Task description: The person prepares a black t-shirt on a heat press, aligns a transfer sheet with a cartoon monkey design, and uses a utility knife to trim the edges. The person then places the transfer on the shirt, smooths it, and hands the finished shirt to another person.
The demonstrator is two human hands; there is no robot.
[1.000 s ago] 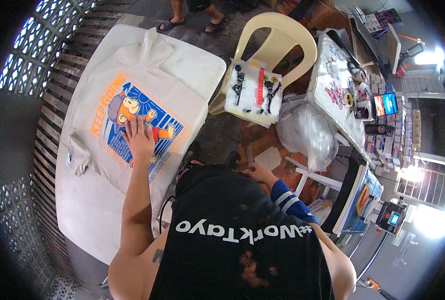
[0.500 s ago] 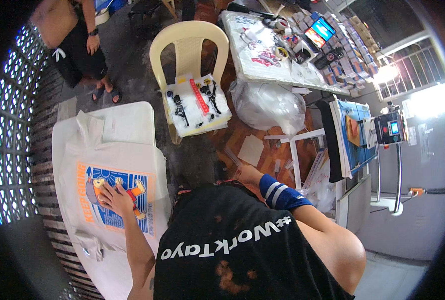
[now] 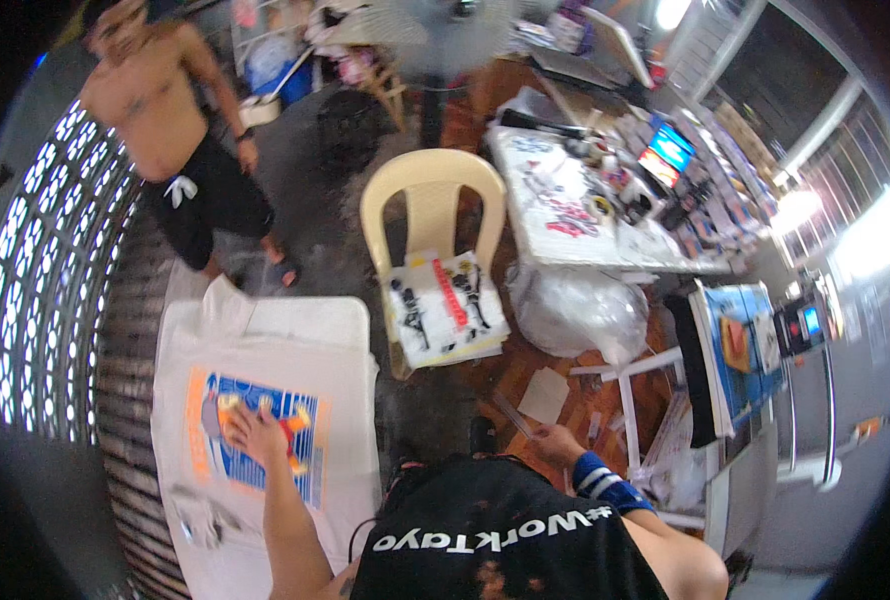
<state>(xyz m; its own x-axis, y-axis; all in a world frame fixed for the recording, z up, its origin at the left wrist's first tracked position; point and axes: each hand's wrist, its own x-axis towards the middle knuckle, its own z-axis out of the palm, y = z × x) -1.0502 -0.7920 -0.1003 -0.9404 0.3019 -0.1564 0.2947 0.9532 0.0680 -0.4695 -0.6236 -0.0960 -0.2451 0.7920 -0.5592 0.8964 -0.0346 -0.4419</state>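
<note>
A light-coloured T-shirt [image 3: 180,380] lies spread over the white board or table on the left, with an orange and blue cartoon print [image 3: 310,465] on it. My left hand [image 3: 257,434] rests flat on the cartoon figure, fingers apart, holding nothing. Low beside my right leg is my right hand [image 3: 559,446], below a blue wristband with white stripes [image 3: 605,484]. Its fingers look drawn together. A thin pale strip [image 3: 512,412] reaches to the fingertips; whether it is held or lies on the floor behind is unclear.
A cream plastic chair [image 3: 433,172] bears printed sheets [image 3: 425,345]. Behind stands a cluttered worktable [image 3: 525,215], with a big clear plastic bag [image 3: 580,310] below it. A blue-bedded press-like machine [image 3: 730,310] is at right. Another person [image 3: 165,110] stands far left.
My view has tilted up, so things sit lower and more of the other person shows. My left hand remains on the print; my right hand still hangs low at my side.
</note>
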